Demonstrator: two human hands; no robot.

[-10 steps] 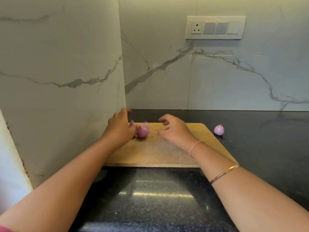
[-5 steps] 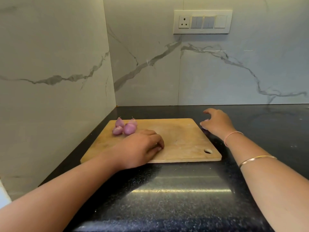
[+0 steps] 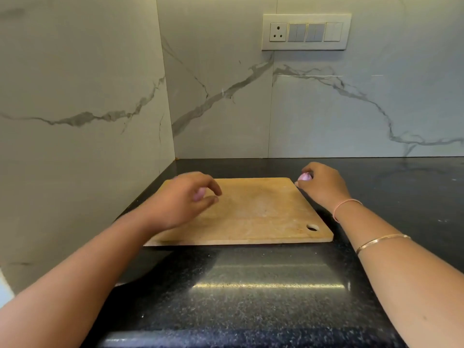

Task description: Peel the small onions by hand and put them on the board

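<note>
board (image 3: 256, 212): matt worn wood; counter (image 3: 251, 297): glossy speckled stone; wall (image 3: 326, 109): smooth veined marble

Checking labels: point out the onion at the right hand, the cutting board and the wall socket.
small onion (image 3: 304, 177): head view, its exposed purple side.
wooden cutting board (image 3: 263, 209): head view, bare top.
wall socket (image 3: 278, 32): head view, its face.

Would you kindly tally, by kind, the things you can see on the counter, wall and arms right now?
Small onions: 2 in view, the right-hand onion held by the right hand, the left-hand onion half hidden behind the left hand; others may be hidden.
Hands: 2
Cutting board: 1
Bracelets: 2, pink band, gold bangle
Switch panel: 1
Total: 8
</note>
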